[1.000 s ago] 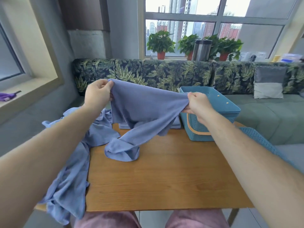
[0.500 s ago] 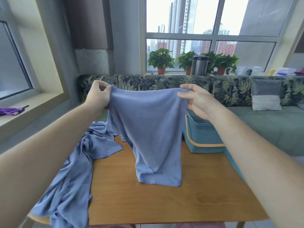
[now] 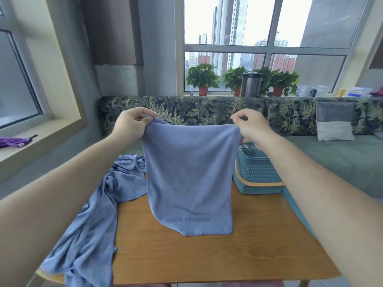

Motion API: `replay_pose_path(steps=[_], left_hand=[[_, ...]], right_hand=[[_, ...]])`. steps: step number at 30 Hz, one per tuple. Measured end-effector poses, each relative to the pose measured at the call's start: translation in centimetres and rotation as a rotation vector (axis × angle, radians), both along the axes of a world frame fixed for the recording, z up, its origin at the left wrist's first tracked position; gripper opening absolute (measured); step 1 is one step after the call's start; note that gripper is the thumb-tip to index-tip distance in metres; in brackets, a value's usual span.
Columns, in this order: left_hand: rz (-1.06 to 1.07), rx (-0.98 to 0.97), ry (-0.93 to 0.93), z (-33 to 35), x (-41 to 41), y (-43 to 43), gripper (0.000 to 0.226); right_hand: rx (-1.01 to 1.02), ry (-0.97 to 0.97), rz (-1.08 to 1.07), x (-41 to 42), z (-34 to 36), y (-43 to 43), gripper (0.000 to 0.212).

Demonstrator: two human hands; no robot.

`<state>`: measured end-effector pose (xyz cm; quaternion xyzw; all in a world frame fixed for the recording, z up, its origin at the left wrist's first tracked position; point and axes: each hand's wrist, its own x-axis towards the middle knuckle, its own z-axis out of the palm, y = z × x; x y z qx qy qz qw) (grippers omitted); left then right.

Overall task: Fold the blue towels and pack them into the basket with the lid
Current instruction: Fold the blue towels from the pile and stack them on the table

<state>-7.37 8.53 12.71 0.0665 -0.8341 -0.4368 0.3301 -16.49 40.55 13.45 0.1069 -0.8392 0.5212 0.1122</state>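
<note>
Since half a second ago: right hand has gone from a loose, spread hold to a pinch, and the towel hangs flatter, its lettering now showing.

- Fingers, left hand: curled, pinching the top left corner.
- Fingers, right hand: curled, pinching the top right corner. Likely purpose: to keep the top edge taut and level so the cloth drops straight for a first fold.
- Towel: blue, held up over the table. Cannot tell whether the lower hem touches the wood.
- Heap: more blue towels, unfolded, spilling over the table's left edge.
- Basket: blue, open, on the table just beyond the right hand, handy for packing.
- Lid: probably the blue panel at the table's right edge, mostly hidden by the forearm.
</note>
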Motion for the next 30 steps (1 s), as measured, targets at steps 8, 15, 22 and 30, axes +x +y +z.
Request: replay_pose_path(steps=[8, 15, 22, 30], left_hand=[[0.047, 0.064, -0.079, -0.4, -0.4, -1.1, 0.017], [-0.374, 0.668, -0.085, 0.8, 0.5, -0.8, 0.019], [-0.115, 0.193, -0.039, 0.6, -0.1, 0.3, 0.019], [0.003, 0.193, -0.131, -0.3, -0.2, -0.6, 0.006]], right_hand=[[-0.678, -0.368, 0.417, -0.2, 0.0, -0.1, 0.025], [-0.285, -0.083, 0.225, 0.0, 0.1, 0.8, 0.03], [0.037, 0.125, -0.062, -0.4, -0.8, 0.5, 0.012], [-0.23, -0.117, 0.023, 0.3, -1.1, 0.7, 0.02]])
